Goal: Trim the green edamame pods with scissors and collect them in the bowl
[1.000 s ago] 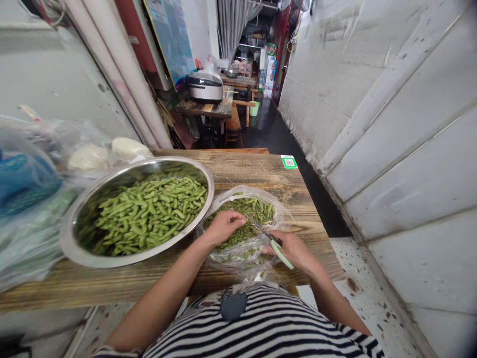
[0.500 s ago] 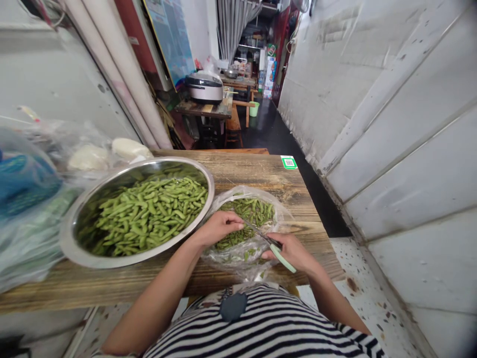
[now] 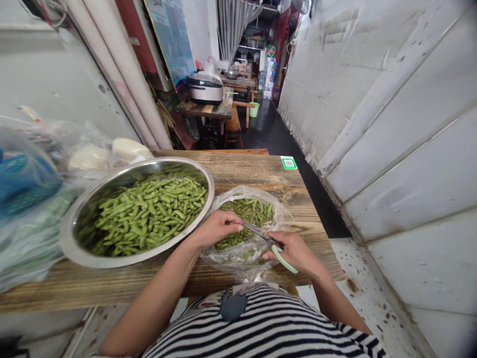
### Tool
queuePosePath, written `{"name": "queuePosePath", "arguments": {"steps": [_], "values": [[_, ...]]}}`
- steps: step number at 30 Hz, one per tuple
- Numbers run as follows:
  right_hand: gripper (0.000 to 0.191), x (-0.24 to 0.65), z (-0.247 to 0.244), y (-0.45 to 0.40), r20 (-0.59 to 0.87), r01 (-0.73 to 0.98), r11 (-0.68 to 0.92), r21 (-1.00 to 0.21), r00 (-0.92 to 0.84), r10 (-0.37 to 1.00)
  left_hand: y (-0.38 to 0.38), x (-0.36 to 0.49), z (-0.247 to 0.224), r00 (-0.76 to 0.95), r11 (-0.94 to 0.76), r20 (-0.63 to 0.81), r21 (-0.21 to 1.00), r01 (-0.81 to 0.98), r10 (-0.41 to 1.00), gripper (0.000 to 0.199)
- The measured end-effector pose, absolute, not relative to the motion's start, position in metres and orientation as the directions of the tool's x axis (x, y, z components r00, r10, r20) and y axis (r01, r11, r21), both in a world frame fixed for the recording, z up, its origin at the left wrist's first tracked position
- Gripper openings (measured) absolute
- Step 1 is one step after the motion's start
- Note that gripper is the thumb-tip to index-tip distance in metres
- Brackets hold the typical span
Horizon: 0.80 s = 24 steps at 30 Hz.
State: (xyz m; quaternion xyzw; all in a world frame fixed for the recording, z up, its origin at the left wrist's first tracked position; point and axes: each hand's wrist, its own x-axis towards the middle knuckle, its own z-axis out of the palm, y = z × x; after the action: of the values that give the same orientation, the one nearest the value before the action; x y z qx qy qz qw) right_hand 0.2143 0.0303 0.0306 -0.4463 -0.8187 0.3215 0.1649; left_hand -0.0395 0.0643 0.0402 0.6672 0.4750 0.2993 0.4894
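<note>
My left hand (image 3: pixel 222 227) hovers over the plastic bag with thumb and fingers pinched together; what they hold is too small to make out. My right hand (image 3: pixel 292 252) grips scissors (image 3: pixel 257 230) with pale green handles, their blades pointing at my left fingertips. Beneath both hands, a clear plastic bag (image 3: pixel 244 261) lies spread on the table, with green edamame pods (image 3: pixel 261 209) and trimmings inside. To the left stands a large oval steel basin (image 3: pixel 210 185) heaped with edamame pods (image 3: pixel 149 209).
Plastic bags (image 3: pixel 26 199) of goods crowd the left end of the wooden table (image 3: pixel 261 169). A green QR-code card (image 3: pixel 288 162) lies at its far right corner. Beyond are a rice cooker (image 3: pixel 204 88) on another table and a green bin (image 3: pixel 254 109). A pale wall (image 3: pixel 391 124) runs along the right.
The scissors' handles have spread slightly and the blades have turned a little in my right hand. My left hand stays in nearly the same place.
</note>
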Motion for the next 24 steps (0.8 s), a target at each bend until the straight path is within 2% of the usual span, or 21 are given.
{"name": "queuePosePath", "arguments": {"steps": [5, 9, 14, 17, 20, 24], "values": [[0.029, 0.216, 0.030, 0.031, -0.002, 0.663, 0.431, -0.612, -0.546, 0.838, 0.063, -0.039, 0.040, 0.389, -0.066, -0.062, 0.949, 0.308, 0.919, 0.021], [0.031, 0.214, 0.023, 0.032, -0.024, 0.667, 0.352, -0.657, -0.485, 0.874, 0.064, -0.040, 0.030, 0.348, -0.009, -0.089, 0.963, 0.270, 0.933, 0.024], [0.032, 0.210, 0.014, 0.033, -0.095, 0.552, 0.166, -0.817, -0.413, 0.906, 0.063, -0.038, 0.023, 0.369, 0.226, -0.245, 0.970, 0.092, 0.897, 0.027], [0.041, 0.208, 0.012, 0.031, -0.245, 0.384, -0.075, -0.920, -0.415, 0.876, 0.062, -0.034, 0.023, 0.364, 0.309, -0.267, 0.949, -0.063, 0.892, 0.025], [0.052, 0.203, 0.016, 0.026, -0.342, 0.213, -0.269, -0.939, -0.528, 0.777, 0.061, -0.027, 0.021, 0.245, 0.321, -0.278, 0.934, -0.159, 0.929, 0.024], [0.054, 0.196, 0.023, 0.021, -0.354, 0.189, -0.302, -0.934, -0.586, 0.729, 0.059, -0.016, 0.013, 0.095, 0.304, -0.288, 0.904, -0.301, 0.953, 0.028]]}}
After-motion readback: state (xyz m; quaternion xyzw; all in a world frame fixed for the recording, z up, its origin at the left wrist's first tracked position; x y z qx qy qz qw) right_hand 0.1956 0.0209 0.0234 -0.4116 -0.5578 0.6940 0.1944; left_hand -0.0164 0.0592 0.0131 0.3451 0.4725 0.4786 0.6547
